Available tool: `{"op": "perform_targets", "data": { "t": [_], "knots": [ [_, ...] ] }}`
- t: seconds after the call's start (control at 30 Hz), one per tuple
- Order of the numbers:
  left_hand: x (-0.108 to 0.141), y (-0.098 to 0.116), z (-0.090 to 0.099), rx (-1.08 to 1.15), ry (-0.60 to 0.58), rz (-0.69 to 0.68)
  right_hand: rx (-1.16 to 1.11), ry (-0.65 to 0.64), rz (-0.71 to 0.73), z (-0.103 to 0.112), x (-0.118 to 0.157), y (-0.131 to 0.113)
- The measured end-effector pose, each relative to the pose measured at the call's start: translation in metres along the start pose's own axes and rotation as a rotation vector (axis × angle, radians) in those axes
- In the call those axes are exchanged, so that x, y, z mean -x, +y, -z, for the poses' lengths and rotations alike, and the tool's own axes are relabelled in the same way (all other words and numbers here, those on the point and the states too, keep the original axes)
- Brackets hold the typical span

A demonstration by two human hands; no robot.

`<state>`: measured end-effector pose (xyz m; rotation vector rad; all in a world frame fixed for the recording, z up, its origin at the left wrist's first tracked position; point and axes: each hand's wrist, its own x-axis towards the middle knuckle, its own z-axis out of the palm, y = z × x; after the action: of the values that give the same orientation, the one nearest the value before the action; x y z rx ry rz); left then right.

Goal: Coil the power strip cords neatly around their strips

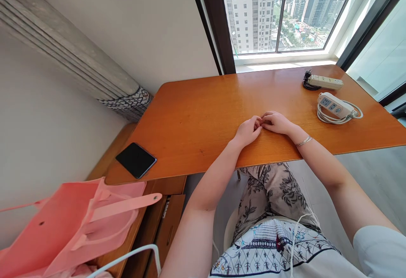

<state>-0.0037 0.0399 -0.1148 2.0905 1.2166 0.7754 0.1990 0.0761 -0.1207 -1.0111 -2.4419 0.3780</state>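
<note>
My left hand (249,131) rests on the orange-brown wooden table (196,117) near its front edge, with the fingers curled in. Beside it, my right hand (275,122) lies on the tabletop with bent fingers, its fingertips touching those of the left. Nothing shows in either hand. To the right of my hands is a white power strip (336,105) with its cable coiled around it. A beige power strip (326,82) with a black cord and plug lies behind that one. On the table's left corner lies a black-screened phone or tablet (136,160).
A pink open bag or organizer (69,223) stands left of the table, over a wooden cabinet (171,223). Behind the table are a window (279,15) and a white wall (142,24). A tied grey curtain (95,75) hangs at the left.
</note>
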Motion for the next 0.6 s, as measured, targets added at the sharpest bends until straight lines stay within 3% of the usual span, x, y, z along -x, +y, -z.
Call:
{"op": "perform_targets", "data": {
  "t": [0.6],
  "knots": [
    [0.0004,0.0009,-0.0002,-0.011,-0.002,-0.004,-0.003,-0.014,-0.010,0.0013,0.0001,-0.0022]
  ]
}}
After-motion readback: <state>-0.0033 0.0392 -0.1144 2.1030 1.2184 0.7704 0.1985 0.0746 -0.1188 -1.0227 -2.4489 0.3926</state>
